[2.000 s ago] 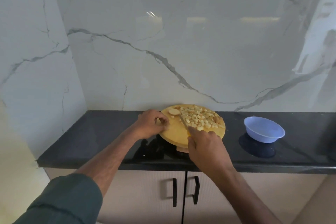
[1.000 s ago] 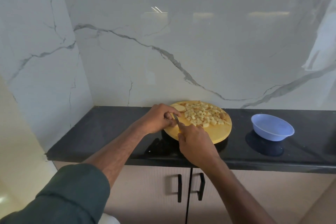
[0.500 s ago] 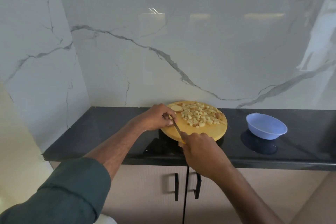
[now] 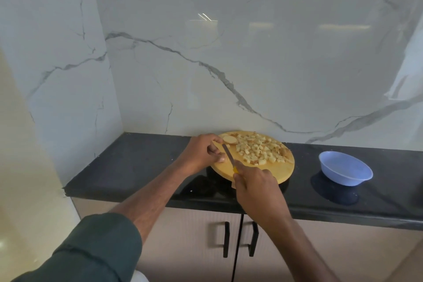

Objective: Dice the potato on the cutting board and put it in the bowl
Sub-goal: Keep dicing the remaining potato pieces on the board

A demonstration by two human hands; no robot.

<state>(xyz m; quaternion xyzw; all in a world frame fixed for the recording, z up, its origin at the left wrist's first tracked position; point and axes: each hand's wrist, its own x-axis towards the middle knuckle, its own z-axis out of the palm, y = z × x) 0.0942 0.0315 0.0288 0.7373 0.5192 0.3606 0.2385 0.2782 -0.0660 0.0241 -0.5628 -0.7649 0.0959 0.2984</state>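
On the glossy black surface [image 4: 142, 162], a round wooden cutting board [image 4: 270, 170] carries the diced potato [image 4: 258, 147]. Right of the board sits a smooth blue bowl [image 4: 345, 170]. The left hand [image 4: 203, 152] curls its fingers at the board's left edge, beside a potato slice [image 4: 230, 139]; the right hand [image 4: 256, 186] grips a knife [image 4: 229, 155].

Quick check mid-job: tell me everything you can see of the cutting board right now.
The cutting board is round, pale yellow and looks wooden. It lies flat on the black counter by the marble wall, left of the blue bowl. Its far half carries a pile of potato dice and one uncut round slice. The left hand rests at its left edge; the right hand holds a knife over it.
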